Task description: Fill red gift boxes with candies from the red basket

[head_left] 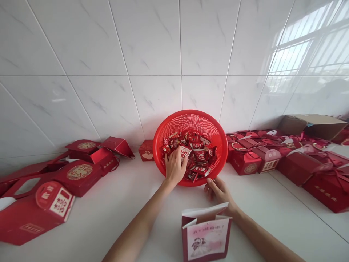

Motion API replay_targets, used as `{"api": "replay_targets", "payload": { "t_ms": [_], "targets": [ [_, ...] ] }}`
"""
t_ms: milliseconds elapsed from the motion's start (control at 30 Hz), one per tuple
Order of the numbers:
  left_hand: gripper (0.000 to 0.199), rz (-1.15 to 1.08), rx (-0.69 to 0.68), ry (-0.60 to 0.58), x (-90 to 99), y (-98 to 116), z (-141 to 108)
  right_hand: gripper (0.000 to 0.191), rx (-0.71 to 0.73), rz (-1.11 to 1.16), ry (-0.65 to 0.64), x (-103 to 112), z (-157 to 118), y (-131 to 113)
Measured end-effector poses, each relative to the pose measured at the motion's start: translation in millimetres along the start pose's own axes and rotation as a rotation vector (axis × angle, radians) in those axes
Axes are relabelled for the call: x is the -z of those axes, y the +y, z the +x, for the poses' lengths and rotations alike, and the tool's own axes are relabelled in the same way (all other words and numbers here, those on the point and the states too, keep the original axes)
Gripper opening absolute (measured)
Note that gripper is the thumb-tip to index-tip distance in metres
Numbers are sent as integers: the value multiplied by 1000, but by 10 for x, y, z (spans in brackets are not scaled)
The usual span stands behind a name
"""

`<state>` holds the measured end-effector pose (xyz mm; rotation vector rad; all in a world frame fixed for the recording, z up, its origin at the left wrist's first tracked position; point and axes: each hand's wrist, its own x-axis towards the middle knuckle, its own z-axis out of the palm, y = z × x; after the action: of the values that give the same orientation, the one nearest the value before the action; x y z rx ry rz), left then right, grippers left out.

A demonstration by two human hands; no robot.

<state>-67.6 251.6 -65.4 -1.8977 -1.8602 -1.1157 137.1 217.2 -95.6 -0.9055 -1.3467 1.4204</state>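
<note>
Tabletop: a pale tabletop [114, 203] runs up to a white tiled wall [152, 36], which gives the goods a straight back edge to sit against.
Sweets: red-wrapped sweets [200, 156] lie heaped in the bottom of the basket [191, 112], whose sloping sides probably keep them gathered.
Pale packet: a pale square packet [186, 151] lies on top of the heap, at the fingers.
Left grip: the left grip [174, 165] reaches over the near rim, fingers spread and bent down among the wrappers; I cannot tell whether it has hold of the packet or merely touches it.
Right grip: the right grip [218, 189] is half curled beside the near rim with nothing visible in it, perhaps there to steady the basket; contact is unclear.
Basket: it stands near the wall with its wide mouth facing the person, likely for easy reach.
Paper bag: the paper bag [207, 233] stands upright between the forearms, top open, picture side towards the person, so its opening is close by.
Small box: a small red box [146, 150] sits just left of the basket.
Outer sides: red gift boxes [77, 176] lie at left and more crowd the right, seemingly kept aside for working room.
</note>
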Motion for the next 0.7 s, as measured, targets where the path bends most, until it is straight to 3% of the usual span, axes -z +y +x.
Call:
{"api": "replay_targets", "payload": {
  "t_ms": [167, 467, 700],
  "targets": [
    [53, -4, 18, 49, -3, 5, -2, 61, -4, 10, 19, 20, 22, -12],
    [49, -76, 187, 2, -15, 86, 49, 62, 85, -6, 151, 98, 279, -178],
    [50, -95, 168, 7, 97, 108, 90, 64, 95, -1, 306, 134, 313, -128]
  ]
}}
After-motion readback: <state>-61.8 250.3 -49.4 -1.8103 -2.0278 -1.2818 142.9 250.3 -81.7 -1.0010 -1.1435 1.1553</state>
